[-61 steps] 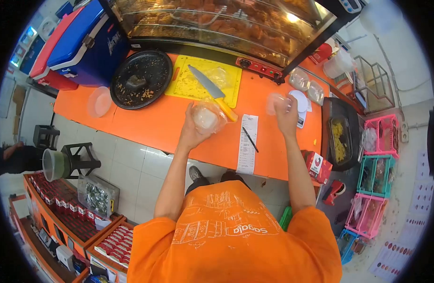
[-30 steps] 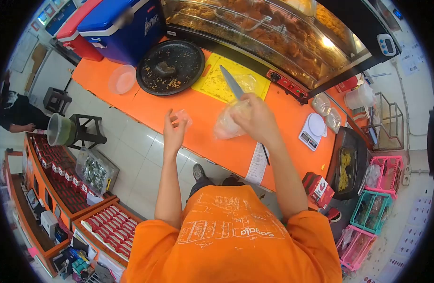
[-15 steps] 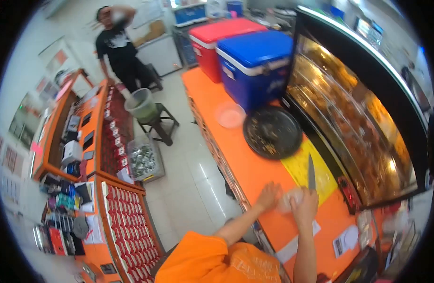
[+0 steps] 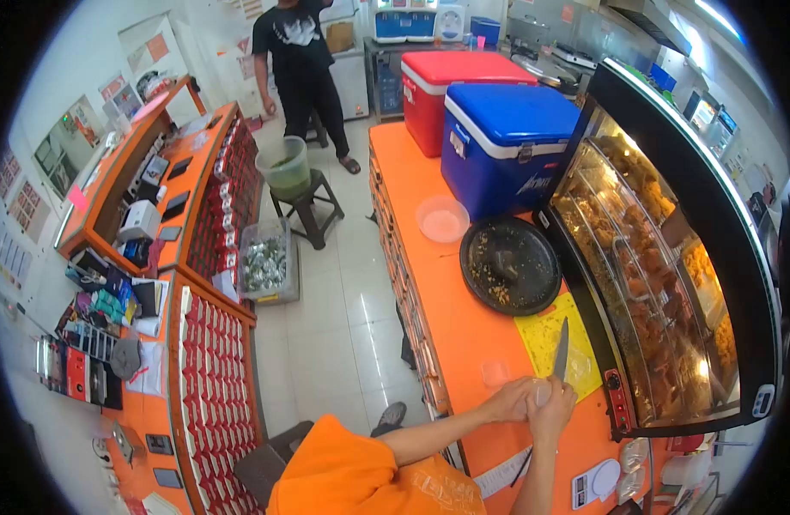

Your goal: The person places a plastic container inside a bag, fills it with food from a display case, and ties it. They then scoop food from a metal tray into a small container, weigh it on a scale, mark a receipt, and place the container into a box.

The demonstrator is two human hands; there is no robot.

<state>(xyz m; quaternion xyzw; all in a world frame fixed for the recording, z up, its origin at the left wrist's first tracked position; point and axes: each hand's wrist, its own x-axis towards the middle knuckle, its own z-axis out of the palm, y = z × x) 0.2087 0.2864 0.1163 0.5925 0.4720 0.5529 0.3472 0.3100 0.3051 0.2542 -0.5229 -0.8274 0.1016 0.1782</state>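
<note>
My right hand (image 4: 552, 410) is closed around the handle of a knife (image 4: 562, 354), its blade pointing away from me over a yellow cutting board (image 4: 545, 337). My left hand (image 4: 508, 401) presses against the right one, fingers closed on a small pale, rounded thing (image 4: 543, 394) between the hands. Its kind I cannot make out, as fingers cover most of it. On the board, beside the blade, lies a clear plastic piece (image 4: 579, 369). A small translucent square container (image 4: 495, 372) sits on the orange counter (image 4: 446, 300) just beyond my left hand.
A black stone mortar (image 4: 532, 287) with a pestle stands past the board, near a pink-looking bowl (image 4: 442, 220). Blue (image 4: 507, 154) and red (image 4: 429, 112) coolers stand behind. A lit food display case (image 4: 661, 283) borders the right. A white scale (image 4: 594, 483) is nearby. Another person (image 4: 296, 69) stands across the room.
My left hand, spread apart from the right before, has come in against it and closed on the pale thing. The knife stays in my right hand. The camera view has shifted.
</note>
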